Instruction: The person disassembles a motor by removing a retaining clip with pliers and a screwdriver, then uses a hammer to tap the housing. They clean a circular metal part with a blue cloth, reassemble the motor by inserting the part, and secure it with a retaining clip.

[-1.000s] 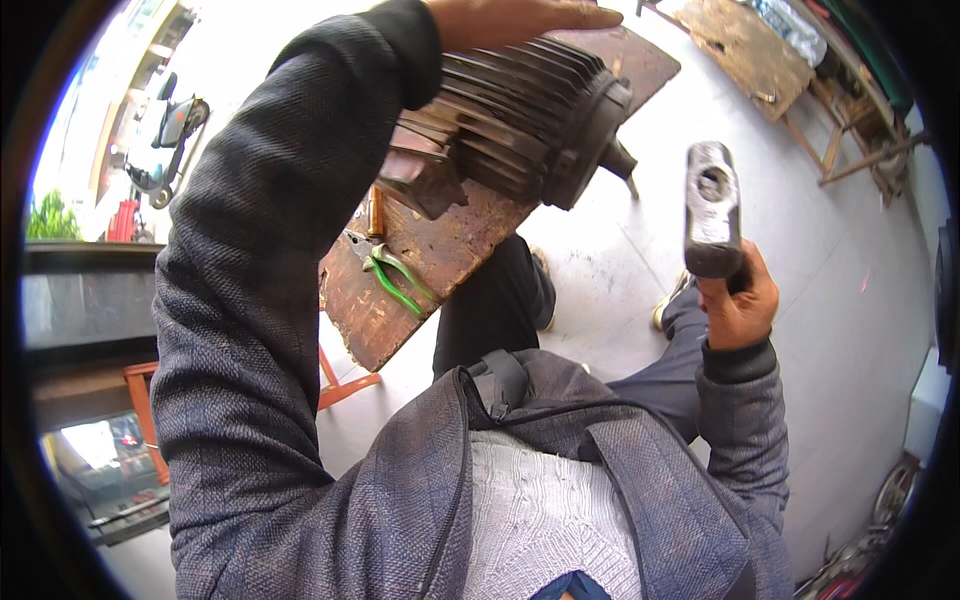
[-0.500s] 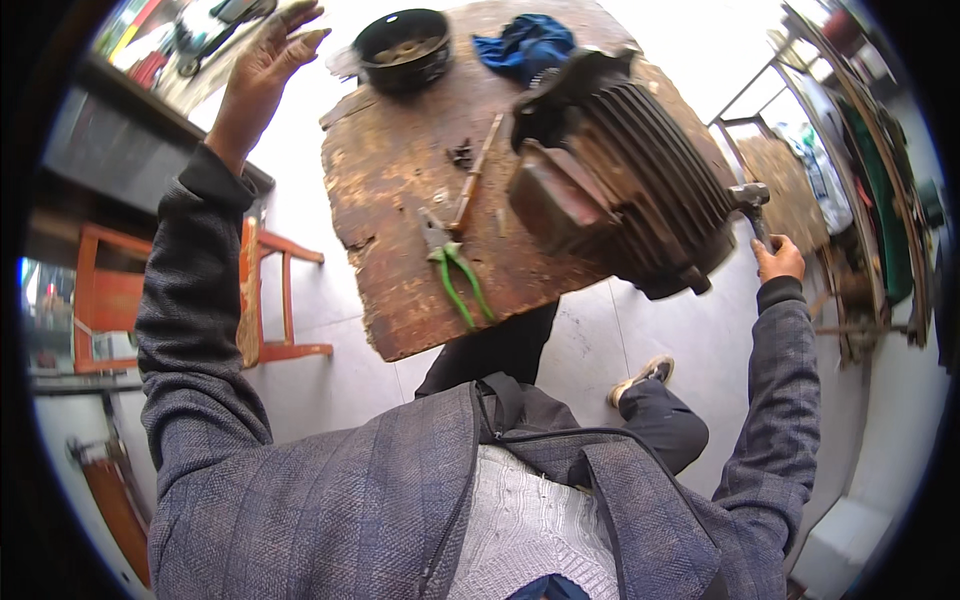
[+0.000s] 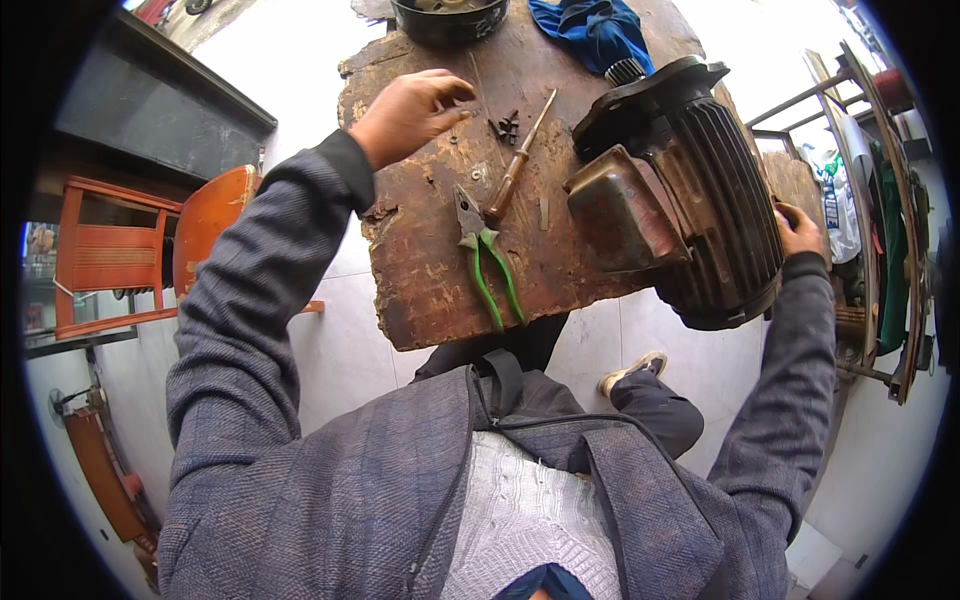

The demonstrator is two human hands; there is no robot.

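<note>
My left hand (image 3: 415,112) hovers over the upper left of the worn wooden board (image 3: 420,290), fingers bent but apart and holding nothing. My right hand (image 3: 798,230) is curled at the far side of a dark finned motor (image 3: 720,200), which hides what it grips. The motor lies on the board's right, with a rusty box (image 3: 625,215) on its side and a toothed shaft (image 3: 625,72) pointing away. Green-handled pliers (image 3: 490,275), a wooden-handled screwdriver (image 3: 510,175) and small dark bolts (image 3: 507,127) lie between my left hand and the motor.
A black round pan (image 3: 450,22) and blue cloth (image 3: 590,30) sit at the board's back. An orange wooden chair (image 3: 215,220) stands left, near a dark cabinet edge (image 3: 160,85). Right stands a metal rack (image 3: 865,180) with cloths and bags. My shoe (image 3: 625,380) is below.
My left hand has come down and inward from its raised position at upper left to above the board. The hammer seen earlier in my right hand is now out of sight behind the motor.
</note>
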